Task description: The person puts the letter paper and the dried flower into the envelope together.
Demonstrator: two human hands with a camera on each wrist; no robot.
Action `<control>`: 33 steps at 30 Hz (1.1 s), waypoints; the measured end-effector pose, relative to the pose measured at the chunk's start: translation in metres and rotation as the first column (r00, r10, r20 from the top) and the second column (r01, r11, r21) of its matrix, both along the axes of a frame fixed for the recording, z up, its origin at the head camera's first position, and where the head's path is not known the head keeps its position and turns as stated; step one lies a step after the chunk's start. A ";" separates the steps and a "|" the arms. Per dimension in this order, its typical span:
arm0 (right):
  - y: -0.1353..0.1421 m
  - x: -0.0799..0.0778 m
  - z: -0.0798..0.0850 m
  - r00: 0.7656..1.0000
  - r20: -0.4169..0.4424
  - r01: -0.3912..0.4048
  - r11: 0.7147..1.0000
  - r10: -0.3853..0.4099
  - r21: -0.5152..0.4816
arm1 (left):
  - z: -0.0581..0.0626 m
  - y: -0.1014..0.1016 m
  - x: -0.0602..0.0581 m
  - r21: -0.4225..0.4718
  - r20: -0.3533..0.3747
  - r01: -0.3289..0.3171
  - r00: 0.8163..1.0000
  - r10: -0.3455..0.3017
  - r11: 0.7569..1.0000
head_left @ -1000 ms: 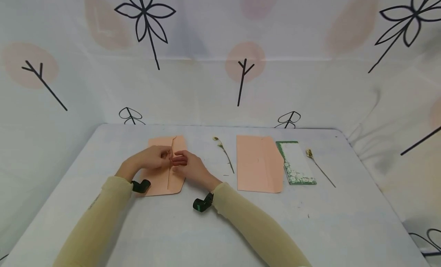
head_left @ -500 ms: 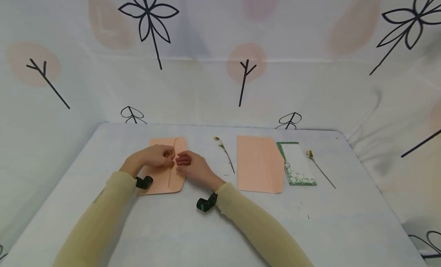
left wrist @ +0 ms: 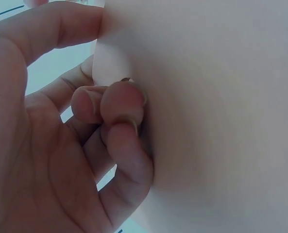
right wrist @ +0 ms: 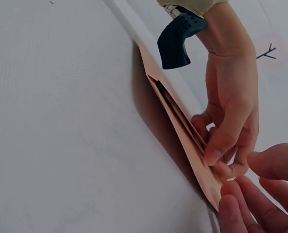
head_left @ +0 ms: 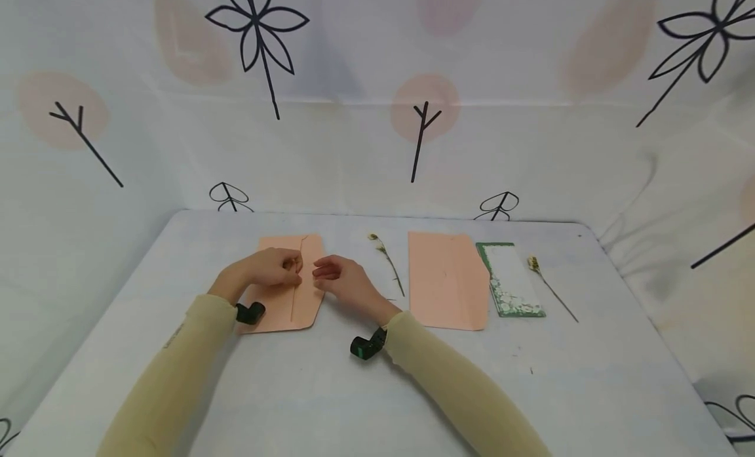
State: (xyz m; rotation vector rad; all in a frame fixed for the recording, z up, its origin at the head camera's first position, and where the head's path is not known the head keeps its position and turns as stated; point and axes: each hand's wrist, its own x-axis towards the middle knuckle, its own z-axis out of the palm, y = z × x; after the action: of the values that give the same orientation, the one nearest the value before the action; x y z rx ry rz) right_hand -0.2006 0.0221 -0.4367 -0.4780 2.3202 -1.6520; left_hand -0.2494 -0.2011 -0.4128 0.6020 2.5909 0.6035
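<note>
Right hand (head_left: 345, 283) is easing off rightward, fingers relaxed and holding nothing, so a gap's opening between the hands. Looks like the left hand (head_left: 268, 267) alone is now pinching the peach envelope (head_left: 303, 303) along its gaping slit, on the left side of the white table (head_left: 330, 404). A second envelope (head_left: 445, 283) is lying further right; leaf-print fabric (head_left: 342, 155) is hanging behind.

Smooth matt paper envelope (head_left: 307, 301), soft cloth sleeves (head_left: 466, 391), matt plastic wrist camera (right wrist: 174, 44)

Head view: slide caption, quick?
Left hand pinches a peach paper envelope, right hand at its edge; farther right, another envelope and a green-bordered white card.
</note>
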 end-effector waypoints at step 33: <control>0.094 -0.021 0.010 0.965 -0.006 0.262 0.965 -0.262 0.025 | -0.003 -0.004 -0.001 0.038 0.025 0.015 1.000 -0.016 0.999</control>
State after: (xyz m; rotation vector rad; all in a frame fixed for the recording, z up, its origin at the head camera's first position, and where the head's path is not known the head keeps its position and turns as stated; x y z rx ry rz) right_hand -0.2214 0.1160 -0.4271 -0.1717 2.4916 -1.7310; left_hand -0.2500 -0.2053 -0.4153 0.6217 2.5539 0.6524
